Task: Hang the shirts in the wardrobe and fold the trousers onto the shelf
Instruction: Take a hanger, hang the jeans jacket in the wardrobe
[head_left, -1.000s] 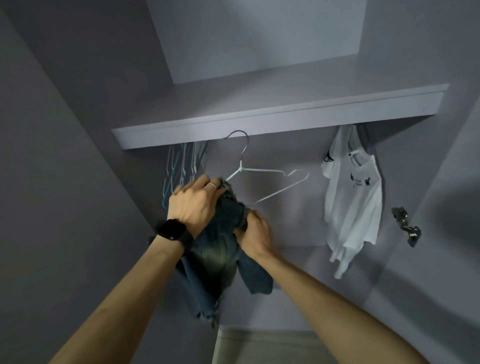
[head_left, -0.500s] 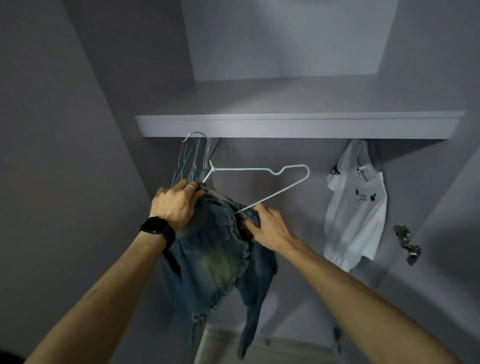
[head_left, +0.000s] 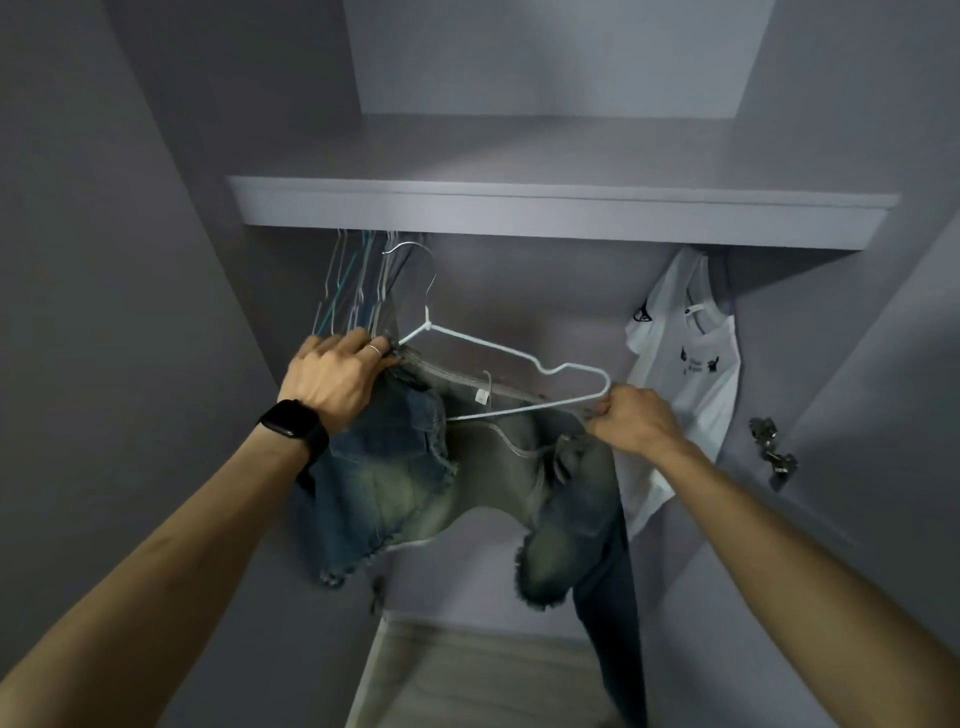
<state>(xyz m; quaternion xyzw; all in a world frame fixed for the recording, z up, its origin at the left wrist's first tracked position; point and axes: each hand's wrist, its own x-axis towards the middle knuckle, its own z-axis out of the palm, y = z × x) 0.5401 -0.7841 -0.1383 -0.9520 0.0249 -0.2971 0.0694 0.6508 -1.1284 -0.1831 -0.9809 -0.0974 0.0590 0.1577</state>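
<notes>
Below the front edge of the shelf (head_left: 519, 213), the left grip (head_left: 337, 379) clutches one end of the denim garment (head_left: 405, 483). The right grip (head_left: 636, 423) pinches the other end, perhaps the white hanger (head_left: 511, 349) too.

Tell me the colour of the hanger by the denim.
The hanger is white; head view.

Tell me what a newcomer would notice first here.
The faded denim garment at centre, stretched along a white wire hanger between the left hand, gripping its waistband, and the right hand, pinching the hanger's far end. After that, the white T-shirt hanging at right under the shelf, and the empty hangers bunched at left.
</notes>
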